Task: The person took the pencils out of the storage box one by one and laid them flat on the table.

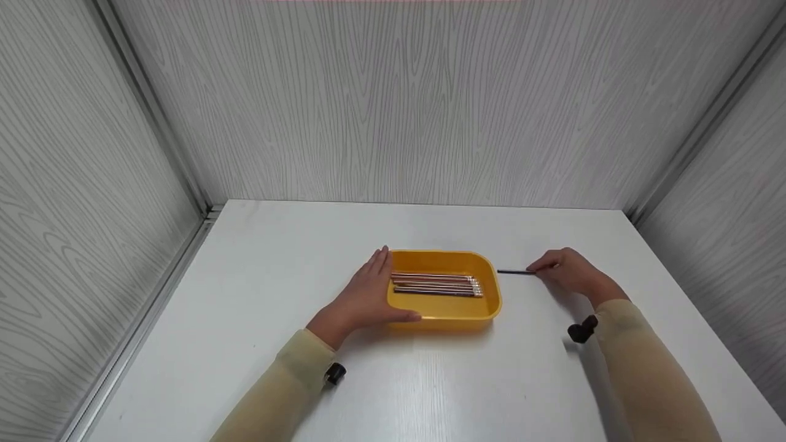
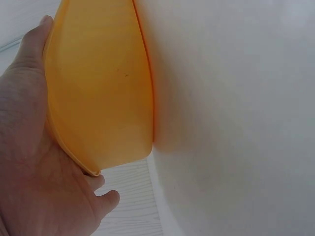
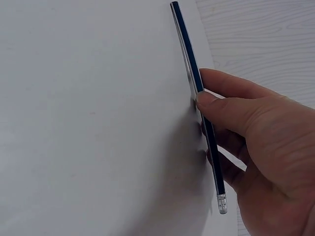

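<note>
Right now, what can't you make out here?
Head view: left rim of the yellow tray, mostly behind the left hand.
Head view: eraser end of the dark pencil, behind the right hand.
Head view: any lettering on the pencils inside, too small.
Left wrist view: tray interior, behind its wall.

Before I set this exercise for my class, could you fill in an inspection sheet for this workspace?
Surface: white table, wood-grained sheen, shadows under both arms.
Job's things: yellow tray on the table, holding several pencils lying side by side; one dark pencil outside it.
Clutter: nothing seen.
Hands: left hand touches the tray's left end, thumb at its near rim; right hand pinches the dark pencil, right of the tray.
Cables: nothing seen.
Surroundings: grey wood-grain panels behind and at both sides.
</note>
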A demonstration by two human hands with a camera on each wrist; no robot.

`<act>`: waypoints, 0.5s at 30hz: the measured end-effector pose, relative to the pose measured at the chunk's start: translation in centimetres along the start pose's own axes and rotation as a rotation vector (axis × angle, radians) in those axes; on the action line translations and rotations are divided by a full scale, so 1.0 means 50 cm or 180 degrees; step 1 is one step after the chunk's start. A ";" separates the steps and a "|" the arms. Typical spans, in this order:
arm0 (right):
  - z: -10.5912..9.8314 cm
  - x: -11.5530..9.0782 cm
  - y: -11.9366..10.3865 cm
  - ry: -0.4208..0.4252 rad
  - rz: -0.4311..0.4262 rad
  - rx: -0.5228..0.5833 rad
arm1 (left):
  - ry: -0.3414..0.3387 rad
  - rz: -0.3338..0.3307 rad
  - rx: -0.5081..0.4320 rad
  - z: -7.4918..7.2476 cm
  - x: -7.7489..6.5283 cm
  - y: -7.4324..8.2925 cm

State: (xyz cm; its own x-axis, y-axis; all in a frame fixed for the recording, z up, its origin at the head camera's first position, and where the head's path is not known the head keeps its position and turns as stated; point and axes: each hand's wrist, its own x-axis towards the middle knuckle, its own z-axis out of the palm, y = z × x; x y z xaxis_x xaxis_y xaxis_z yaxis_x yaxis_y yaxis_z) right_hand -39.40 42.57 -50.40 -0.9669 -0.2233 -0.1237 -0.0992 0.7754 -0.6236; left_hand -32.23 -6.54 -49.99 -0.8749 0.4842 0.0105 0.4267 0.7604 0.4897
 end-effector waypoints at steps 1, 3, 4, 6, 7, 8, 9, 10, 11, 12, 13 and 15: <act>0.001 0.000 0.000 0.0012 -0.0009 -0.0008 | 0.0000 0.0010 0.0014 0.000 0.000 0.000; 0.002 0.000 -0.001 0.0035 -0.0046 -0.0012 | -0.0002 0.0035 0.0055 -0.001 0.000 0.000; 0.002 0.001 -0.001 0.0040 -0.0068 -0.0008 | -0.0005 0.0046 0.0077 -0.001 0.000 0.000; 0.002 0.002 -0.001 0.0061 -0.0107 -0.0026 | 0.0007 0.0056 0.0093 -0.002 0.000 -0.001; 0.003 0.003 0.000 0.0077 -0.0108 -0.0027 | 0.0010 0.0056 0.0096 -0.002 0.000 0.000; 0.003 0.004 0.000 0.0086 -0.0124 -0.0033 | 0.0009 0.0047 0.0094 -0.002 0.000 0.000; 0.003 0.005 0.001 0.0089 -0.0124 -0.0038 | 0.0009 0.0043 0.0090 -0.002 0.000 0.000; 0.003 0.006 0.002 0.0091 -0.0119 -0.0053 | 0.0004 0.0041 0.0085 -0.002 0.000 0.000; 0.004 0.007 0.003 0.0097 -0.0106 -0.0072 | 0.0000 0.0036 0.0080 -0.002 0.000 0.000; 0.005 0.008 0.004 0.0103 -0.0086 -0.0080 | -0.0006 0.0031 0.0073 -0.001 0.000 -0.001; 0.005 0.008 0.005 0.0108 -0.0063 -0.0075 | -0.0007 0.0027 0.0069 -0.001 0.000 -0.001; 0.006 0.008 0.007 0.0107 -0.0058 -0.0082 | -0.0002 0.0017 0.0058 0.000 0.001 -0.002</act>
State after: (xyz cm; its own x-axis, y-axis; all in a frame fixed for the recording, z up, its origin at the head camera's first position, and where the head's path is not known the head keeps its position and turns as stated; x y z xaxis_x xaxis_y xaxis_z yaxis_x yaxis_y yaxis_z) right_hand -39.76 42.54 -50.91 -0.9721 -0.2178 -0.0864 -0.1224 0.7865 -0.6054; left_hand -32.32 -6.59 -50.06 -0.8725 0.4885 0.0126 0.4354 0.7655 0.4738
